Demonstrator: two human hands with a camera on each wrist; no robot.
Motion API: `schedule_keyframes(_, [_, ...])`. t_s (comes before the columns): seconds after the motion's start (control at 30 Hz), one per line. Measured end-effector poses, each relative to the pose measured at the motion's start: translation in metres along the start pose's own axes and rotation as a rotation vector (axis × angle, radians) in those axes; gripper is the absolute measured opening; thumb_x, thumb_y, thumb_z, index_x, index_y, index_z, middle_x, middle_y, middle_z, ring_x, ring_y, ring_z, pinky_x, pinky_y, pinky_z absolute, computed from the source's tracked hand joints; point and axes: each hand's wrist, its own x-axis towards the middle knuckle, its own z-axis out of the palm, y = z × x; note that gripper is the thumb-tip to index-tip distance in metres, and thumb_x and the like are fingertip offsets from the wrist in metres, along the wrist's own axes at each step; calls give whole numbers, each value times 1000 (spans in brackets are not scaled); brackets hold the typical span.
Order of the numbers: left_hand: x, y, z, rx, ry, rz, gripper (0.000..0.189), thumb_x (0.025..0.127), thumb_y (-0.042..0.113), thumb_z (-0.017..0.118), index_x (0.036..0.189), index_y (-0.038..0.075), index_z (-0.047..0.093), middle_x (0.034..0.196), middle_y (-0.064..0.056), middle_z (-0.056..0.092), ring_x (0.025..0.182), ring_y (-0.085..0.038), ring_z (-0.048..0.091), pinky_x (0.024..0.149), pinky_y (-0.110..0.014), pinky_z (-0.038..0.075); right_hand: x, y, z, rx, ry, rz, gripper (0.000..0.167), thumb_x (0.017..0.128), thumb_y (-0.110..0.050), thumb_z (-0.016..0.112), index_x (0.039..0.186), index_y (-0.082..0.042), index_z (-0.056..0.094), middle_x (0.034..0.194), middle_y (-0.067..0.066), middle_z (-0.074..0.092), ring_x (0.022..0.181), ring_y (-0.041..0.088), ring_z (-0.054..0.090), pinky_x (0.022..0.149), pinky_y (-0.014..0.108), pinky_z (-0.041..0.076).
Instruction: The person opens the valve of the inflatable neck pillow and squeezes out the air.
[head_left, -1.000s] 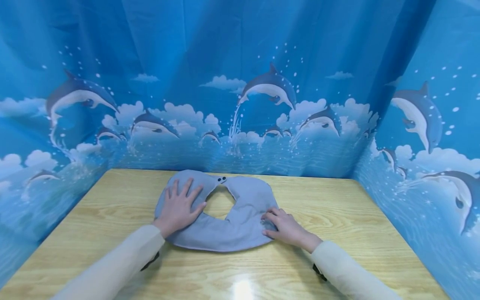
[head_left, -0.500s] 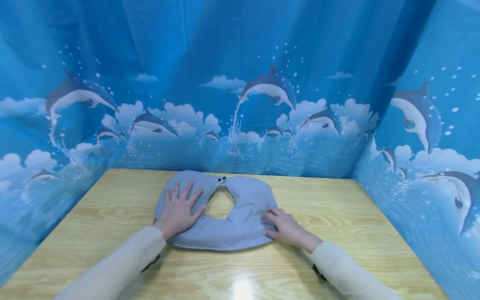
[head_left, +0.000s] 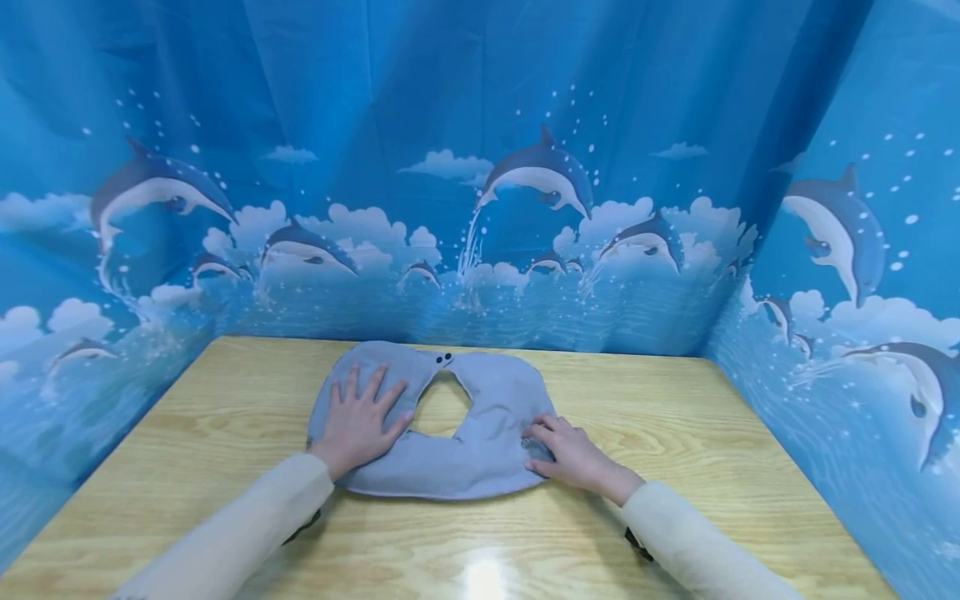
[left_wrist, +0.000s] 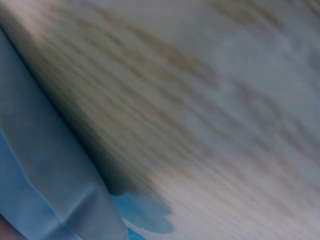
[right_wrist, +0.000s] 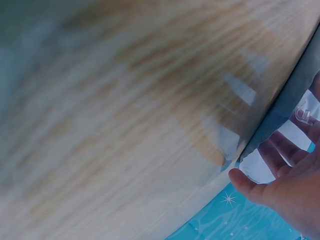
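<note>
A grey fabric neck pillow lies flat on the wooden table, its two ends meeting at a pair of dark snaps at the far side. My left hand rests palm down on its left side, fingers spread. At the right edge my right hand touches the pillow, thumb apart from bent, relaxed fingers. Between them shows a glossy translucent patch. The right wrist view shows a clear plastic valve beside the fingers. Pillow cloth fills the left of the left wrist view.
The light wood table extends around the pillow on both sides and in front. Blue curtains printed with dolphins hang along its back and sides. A bright light reflection lies on the near tabletop.
Almost nothing differs. The left hand and the pillow's near edge have shifted very slightly; the right hand stays where it was.
</note>
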Motion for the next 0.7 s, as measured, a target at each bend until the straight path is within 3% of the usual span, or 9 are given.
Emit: schedule_keyframes(0.7, [1, 0, 7, -3, -31, 5, 59, 90, 55, 41, 140, 24, 39, 150, -14, 23, 134, -52, 11, 99, -71, 14, 1, 0, 1, 0, 2, 17, 36, 84, -31, 65, 115, -14, 59, 118, 8, 52, 108, 29, 51, 79, 49, 41])
